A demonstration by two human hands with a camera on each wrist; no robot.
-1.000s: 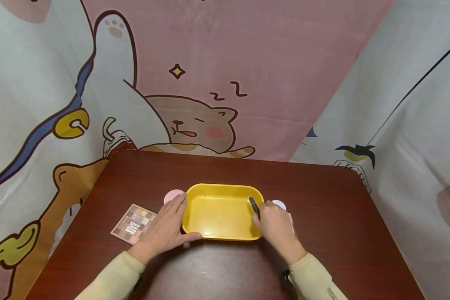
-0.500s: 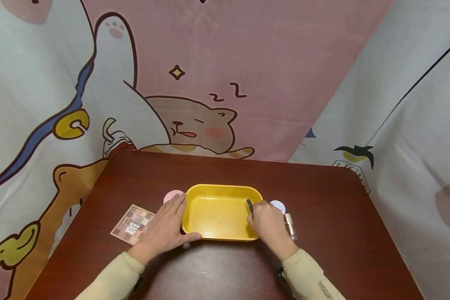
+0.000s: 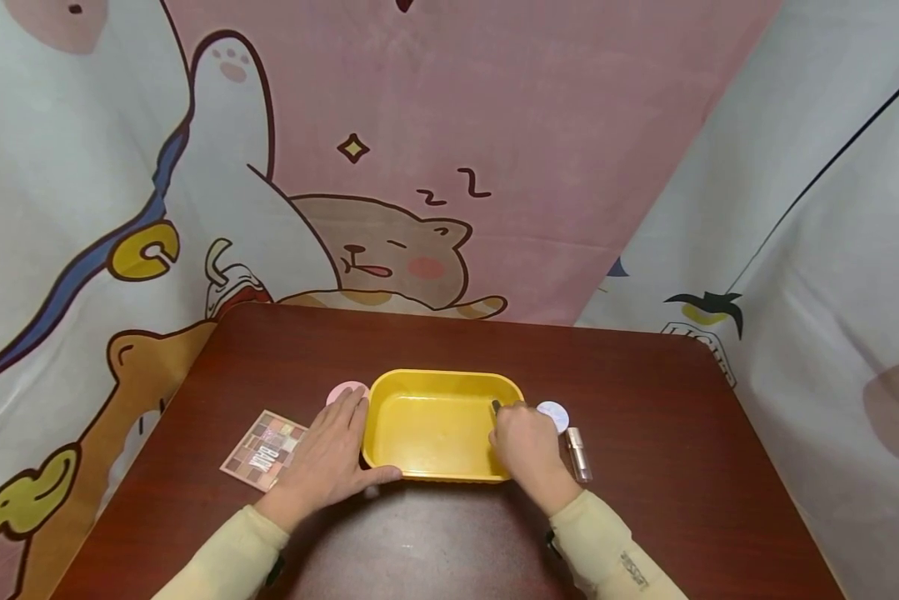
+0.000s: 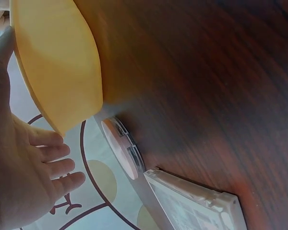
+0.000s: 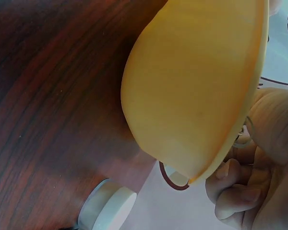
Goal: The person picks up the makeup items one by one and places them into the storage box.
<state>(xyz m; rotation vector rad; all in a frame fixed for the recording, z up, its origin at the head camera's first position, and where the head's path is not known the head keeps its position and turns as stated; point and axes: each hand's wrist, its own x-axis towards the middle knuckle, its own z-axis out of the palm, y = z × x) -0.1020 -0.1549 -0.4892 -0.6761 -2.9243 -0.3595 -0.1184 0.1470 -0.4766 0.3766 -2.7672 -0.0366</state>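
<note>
A shallow yellow plastic basin (image 3: 427, 433) stands on the dark red-brown table. My left hand (image 3: 325, 458) lies against its left end with fingers straight and the thumb along the near edge; the left wrist view shows this hand (image 4: 29, 167) with its palm toward the basin wall. At the basin's right end, my right hand (image 3: 530, 448) reaches over the rim with curled fingers. It grips a slim black pen-like stick (image 3: 496, 406), whose end pokes out above the knuckles; the rest is hidden by the hand. In the right wrist view the basin wall (image 5: 192, 96) covers part of the hand.
Left of the basin lie a round pink compact (image 3: 338, 392) and a square makeup palette (image 3: 257, 454). To the right are a small white-lidded jar (image 3: 552, 415) and a lipstick tube (image 3: 579, 454). A cartoon-printed cloth (image 3: 539, 167) hangs behind the table.
My right hand has moved left and inward over the basin with the black stick, less of which shows now. The lipstick tube has come fully into view. My left hand stays put.
</note>
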